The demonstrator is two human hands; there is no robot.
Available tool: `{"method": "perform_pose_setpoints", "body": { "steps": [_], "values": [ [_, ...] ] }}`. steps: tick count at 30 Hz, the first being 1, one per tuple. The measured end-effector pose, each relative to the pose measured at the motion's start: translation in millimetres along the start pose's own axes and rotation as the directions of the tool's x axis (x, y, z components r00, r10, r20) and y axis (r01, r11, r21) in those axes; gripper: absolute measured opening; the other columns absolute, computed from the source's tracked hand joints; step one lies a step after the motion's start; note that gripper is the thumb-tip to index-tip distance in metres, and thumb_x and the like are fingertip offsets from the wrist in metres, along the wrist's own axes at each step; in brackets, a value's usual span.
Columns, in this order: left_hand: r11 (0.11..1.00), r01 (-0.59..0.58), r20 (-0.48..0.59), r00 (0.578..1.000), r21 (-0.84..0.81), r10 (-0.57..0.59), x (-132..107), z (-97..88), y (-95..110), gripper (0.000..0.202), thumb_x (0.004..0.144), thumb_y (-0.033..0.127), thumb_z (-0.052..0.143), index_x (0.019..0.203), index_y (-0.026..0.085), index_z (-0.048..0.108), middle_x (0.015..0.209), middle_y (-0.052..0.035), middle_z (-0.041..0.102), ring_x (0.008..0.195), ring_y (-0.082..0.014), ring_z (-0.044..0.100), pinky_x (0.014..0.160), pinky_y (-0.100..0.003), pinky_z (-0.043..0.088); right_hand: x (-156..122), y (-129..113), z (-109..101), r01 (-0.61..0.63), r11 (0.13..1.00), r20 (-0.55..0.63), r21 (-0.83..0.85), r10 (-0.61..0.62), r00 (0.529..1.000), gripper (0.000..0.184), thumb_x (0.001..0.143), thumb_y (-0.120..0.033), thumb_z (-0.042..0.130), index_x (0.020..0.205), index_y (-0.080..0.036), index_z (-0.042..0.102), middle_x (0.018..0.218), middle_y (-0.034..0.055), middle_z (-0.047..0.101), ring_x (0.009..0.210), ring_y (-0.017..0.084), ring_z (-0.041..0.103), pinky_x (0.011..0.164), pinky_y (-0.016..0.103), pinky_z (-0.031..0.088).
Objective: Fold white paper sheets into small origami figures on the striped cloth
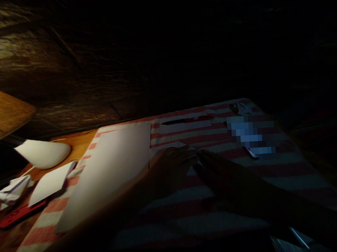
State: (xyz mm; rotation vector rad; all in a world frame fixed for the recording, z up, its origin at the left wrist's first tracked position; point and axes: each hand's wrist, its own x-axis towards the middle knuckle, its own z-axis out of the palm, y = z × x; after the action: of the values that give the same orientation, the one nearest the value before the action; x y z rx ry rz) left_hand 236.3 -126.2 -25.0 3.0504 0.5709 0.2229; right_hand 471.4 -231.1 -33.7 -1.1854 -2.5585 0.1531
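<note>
In dim light, my left hand (172,162) lies over a small white paper (179,144) with folded-looking edges, its fingers stretched out to the right. Close beside it, my right hand (217,170) reaches in from the right with extended fingers, its tips at the same paper's right edge. Much of the paper is hidden under the hands, and the right hand is mostly in shadow. A large white sheet (116,159) is spread left of the hands. Beyond them, a knife (182,121) with a dark blade and red handle lies on a paper strip (168,129).
Red-and-white striped cloth (274,171) covers the table. At left are a white lamp-like shade (43,153), a white card (52,182), folded paper (12,190) and a red strip (16,216). Crumpled paper (244,108) lies far right, near a pixelated bluish patch. A dark wall rises behind.
</note>
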Motion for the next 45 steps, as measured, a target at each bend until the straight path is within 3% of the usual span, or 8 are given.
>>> {"method": "perform_pose_setpoints", "body": {
  "steps": [10, 17, 27, 32, 34, 38, 41, 45],
  "values": [
    [0.991, 0.117, -0.009, 0.993, -0.062, -0.117, -4, -9.2, -1, 0.043, 0.098, 0.023, 0.051, 0.138, 0.036, 0.059, 0.153, -0.0046, 0.048, 0.125, -0.0303, 0.056, 0.104, -0.054, 0.047, -5, 1, 3, -0.014, 1.000, 0.005, -0.026, 0.014, 1.000, 0.090, 0.091, -0.070, 0.055, 0.155, -0.009, 0.040, 0.164, 0.0249, 0.029, 0.154, 0.039, 0.023, 0.119, 0.058, 0.037],
    [0.988, 0.143, 0.005, 0.990, -0.062, -0.143, -4, -10.2, -4, 0.045, 0.097, 0.027, 0.054, 0.140, 0.034, 0.059, 0.151, -0.0080, 0.048, 0.124, -0.0327, 0.055, 0.105, -0.057, 0.044, -3, -1, 0, 0.002, 0.997, 0.004, -0.083, -0.002, 1.000, 0.088, 0.093, -0.069, 0.052, 0.151, -0.004, 0.045, 0.159, 0.0303, 0.035, 0.150, 0.042, 0.032, 0.114, 0.059, 0.044],
    [0.985, 0.168, -0.017, 0.986, -0.028, -0.168, -6, -9.4, -4, 0.045, 0.094, 0.030, 0.059, 0.139, 0.035, 0.059, 0.150, -0.0083, 0.043, 0.122, -0.0347, 0.054, 0.103, -0.060, 0.044, -1, 0, -1, 0.009, 0.994, 0.004, -0.104, -0.008, 1.000, 0.086, 0.093, -0.069, 0.052, 0.152, -0.007, 0.042, 0.159, 0.0280, 0.037, 0.148, 0.041, 0.035, 0.112, 0.058, 0.046],
    [0.989, 0.149, -0.036, 0.988, 0.009, -0.149, -7, -7.3, -5, 0.044, 0.094, 0.032, 0.060, 0.138, 0.035, 0.059, 0.150, -0.0097, 0.041, 0.121, -0.0364, 0.053, 0.101, -0.060, 0.045, 19, -3, -21, 0.012, 1.000, 0.052, 0.008, -0.012, 0.999, 0.056, 0.095, -0.065, 0.053, 0.126, -0.020, 0.063, 0.131, 0.0136, 0.064, 0.121, 0.029, 0.062, 0.099, 0.044, 0.056],
    [0.987, 0.157, -0.030, 0.987, 0.031, -0.156, -8, -6.2, -6, 0.040, 0.094, 0.034, 0.059, 0.133, 0.031, 0.062, 0.151, -0.0114, 0.040, 0.121, -0.0385, 0.053, 0.099, -0.060, 0.046, 31, 2, -30, 0.023, 0.998, 0.102, 0.055, -0.029, 0.994, 0.048, 0.096, -0.062, 0.055, 0.125, -0.024, 0.063, 0.128, 0.0096, 0.066, 0.112, 0.025, 0.065, 0.093, 0.041, 0.056],
    [0.990, 0.135, -0.014, 0.991, 0.030, -0.135, -7, -6.5, -5, 0.040, 0.093, 0.034, 0.059, 0.132, 0.023, 0.062, 0.148, -0.0143, 0.043, 0.119, -0.0372, 0.054, 0.100, -0.058, 0.046, 54, 15, -34, 0.043, 0.994, 0.115, -0.100, -0.032, 0.993, 0.058, 0.090, -0.071, 0.056, 0.107, -0.018, 0.070, 0.113, 0.0130, 0.071, 0.103, 0.031, 0.067, 0.092, 0.050, 0.053],
    [0.992, 0.124, -0.016, 0.992, 0.017, -0.124, -6, -8.0, -5, 0.036, 0.096, 0.035, 0.056, 0.129, 0.022, 0.063, 0.146, -0.0139, 0.045, 0.120, -0.0361, 0.053, 0.103, -0.058, 0.045, 59, 21, -23, 0.070, 0.979, 0.038, -0.193, -0.063, 0.997, 0.056, 0.093, -0.067, 0.055, 0.099, -0.014, 0.071, 0.108, 0.0161, 0.071, 0.101, 0.032, 0.066, 0.091, 0.051, 0.052],
    [0.989, 0.149, -0.004, 0.989, 0.026, -0.149, -7, -7.9, -5, 0.029, 0.095, 0.036, 0.057, 0.120, 0.022, 0.066, 0.148, -0.0142, 0.043, 0.122, -0.0389, 0.052, 0.102, -0.060, 0.045, 52, 20, -8, 0.074, 0.989, -0.085, -0.128, -0.085, 0.993, 0.047, 0.098, -0.055, 0.055, 0.109, -0.012, 0.069, 0.119, 0.0190, 0.069, 0.104, 0.031, 0.065, 0.085, 0.045, 0.053]
  ]
}}
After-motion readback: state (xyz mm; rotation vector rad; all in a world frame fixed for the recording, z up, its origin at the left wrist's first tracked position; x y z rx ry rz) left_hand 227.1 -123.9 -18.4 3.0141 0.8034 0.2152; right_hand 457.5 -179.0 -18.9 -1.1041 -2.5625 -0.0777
